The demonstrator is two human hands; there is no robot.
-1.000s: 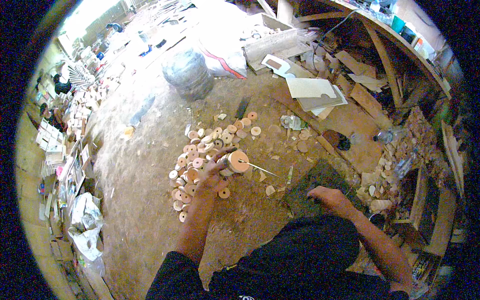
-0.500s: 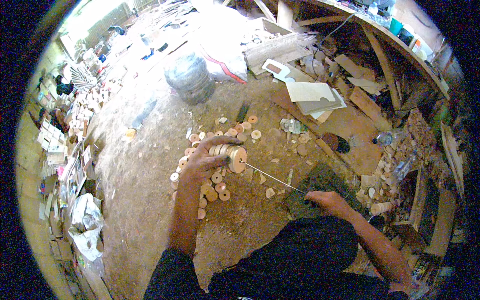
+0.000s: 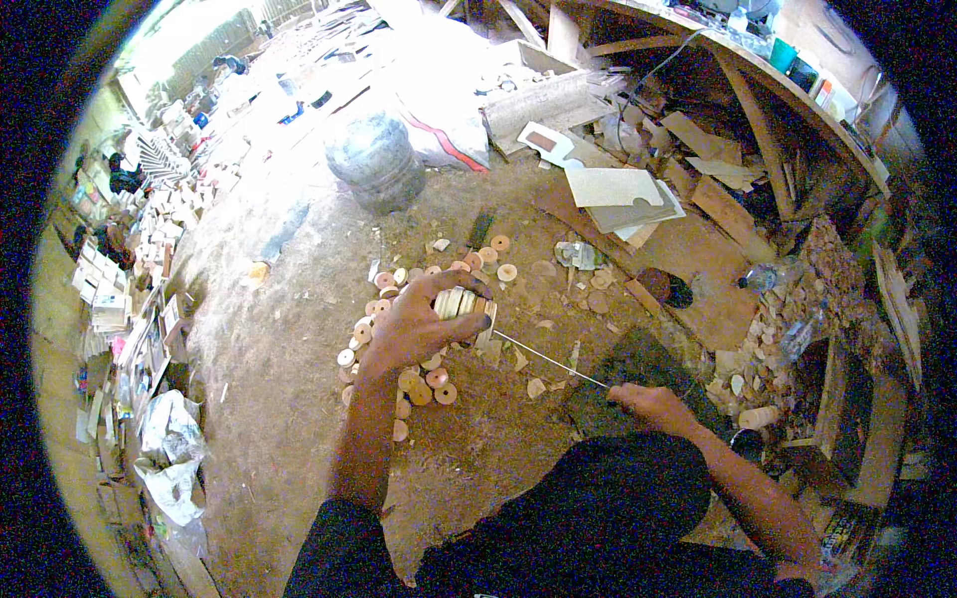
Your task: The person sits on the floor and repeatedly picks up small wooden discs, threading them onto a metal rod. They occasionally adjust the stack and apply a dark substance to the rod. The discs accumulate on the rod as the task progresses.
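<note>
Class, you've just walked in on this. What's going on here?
A person's left hand grips a row of wooden discs above the dirt floor. The right hand holds one end of a thin pale strand, wire or cord, that runs straight to the end of the row. More loose discs lie on the floor around and below the left hand.

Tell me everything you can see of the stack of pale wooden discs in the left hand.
The stack of pale, round, wooden-looking discs is held sideways, rims showing, in the bare left hand, which partly hides it. A thin, straight, whitish strand, perhaps cord or wire, runs from its right end to the bare right hand. Whether the stack touches the brown floor is unclear.
</note>
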